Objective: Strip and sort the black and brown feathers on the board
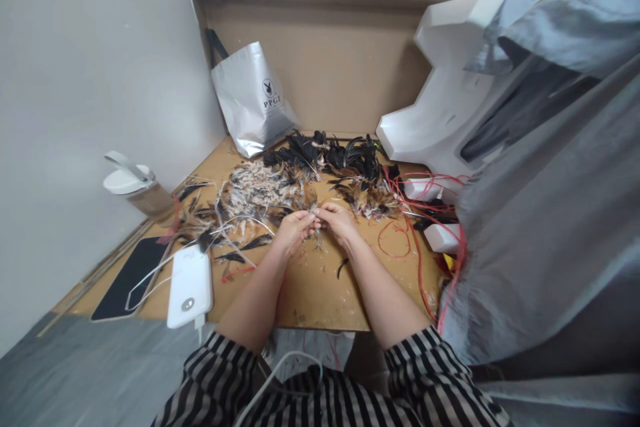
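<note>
My left hand [297, 227] and my right hand [336, 221] meet over the middle of the table, fingertips pinched together. Between them is a small bunch of brown feathers [306, 199], its tips fanning out beyond my fingers. Which fingers carry the quill ends I cannot make out. Just left of my hands spreads a pile of pale, fluffy feathers [257, 190]. Behind lie bundles of black feathers [353, 157], and to the right more brown feathers [370, 199]. Loose dark feathers [257, 241] rest near my left wrist.
At left stand a white power bank [190, 287] with cables, a dark phone [131, 279] and a lidded cup [145, 190]. A silver bag [254, 100] leans at the back. Red cords [417, 247] tangle by white power strips [443, 238]; grey cloth [545, 227] hangs at right.
</note>
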`<act>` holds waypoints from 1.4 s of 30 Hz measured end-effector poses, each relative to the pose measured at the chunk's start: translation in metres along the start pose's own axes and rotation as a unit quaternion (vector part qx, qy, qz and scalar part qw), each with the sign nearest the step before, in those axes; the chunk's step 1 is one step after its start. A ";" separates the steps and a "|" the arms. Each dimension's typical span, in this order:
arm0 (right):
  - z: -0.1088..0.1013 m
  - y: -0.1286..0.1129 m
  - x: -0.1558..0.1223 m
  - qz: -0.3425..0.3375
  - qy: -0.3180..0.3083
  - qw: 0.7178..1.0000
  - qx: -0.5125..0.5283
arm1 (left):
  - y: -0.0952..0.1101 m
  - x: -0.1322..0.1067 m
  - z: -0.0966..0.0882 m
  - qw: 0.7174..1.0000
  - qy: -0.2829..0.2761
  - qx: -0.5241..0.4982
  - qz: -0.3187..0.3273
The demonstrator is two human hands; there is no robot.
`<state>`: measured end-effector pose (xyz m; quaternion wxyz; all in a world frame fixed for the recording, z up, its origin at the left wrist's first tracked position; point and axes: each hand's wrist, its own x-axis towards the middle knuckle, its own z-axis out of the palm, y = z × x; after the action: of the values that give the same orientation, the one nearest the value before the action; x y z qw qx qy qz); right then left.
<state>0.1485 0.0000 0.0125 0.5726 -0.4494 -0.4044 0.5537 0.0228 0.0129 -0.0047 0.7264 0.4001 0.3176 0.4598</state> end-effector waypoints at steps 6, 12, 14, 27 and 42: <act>0.004 0.001 0.001 0.000 0.026 1.000 -0.008 | -0.002 0.002 -0.001 1.000 0.008 -0.004 0.002; 0.008 0.003 -0.001 -0.100 0.064 0.989 -0.084 | -0.001 0.002 0.001 0.998 0.027 0.047 0.017; 0.009 0.004 -0.002 -0.125 0.076 0.983 -0.112 | 0.000 0.001 0.003 0.996 0.031 0.080 0.019; -0.018 -0.023 0.001 -0.240 0.224 0.940 -0.097 | 0.000 0.000 0.004 0.994 0.056 0.096 0.007; -0.040 -0.019 0.004 -0.154 0.102 0.872 -0.454 | 0.009 0.001 -0.002 0.996 0.080 0.020 0.033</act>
<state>0.1920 0.0015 0.0200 0.4219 -0.6460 -0.6144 0.1648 0.0174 0.0166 0.0025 0.6751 0.3864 0.3707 0.5075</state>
